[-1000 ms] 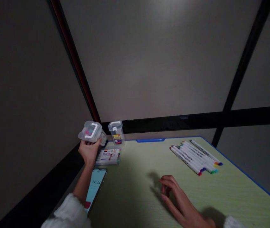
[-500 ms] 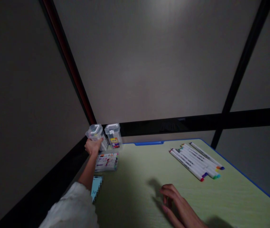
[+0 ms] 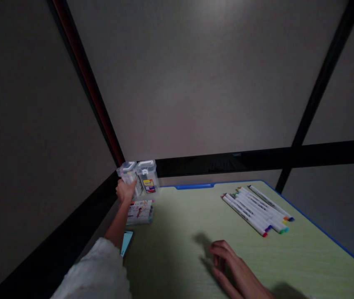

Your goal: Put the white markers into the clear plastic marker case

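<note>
At the table's far left corner, my left hand is closed around the lower part of a clear plastic marker box with a lid and handle; pale markers show dimly inside. A second clear lidded box with a yellow and purple label stands right beside it. Just below my left wrist lies a flat pack of markers with a printed front. My right hand hovers over the near part of the table, fingers loosely curled and apart, holding nothing.
Several white markers with coloured ends lie in a loose row on the right of the pale green table. A light blue card-like item lies by my left forearm, partly hidden. A blue clip strip runs along the back edge, near the wall.
My left hand has shifted slightly right with the clear marker box, which now stands more upright and close against the second box. My right hand has stayed in place.
</note>
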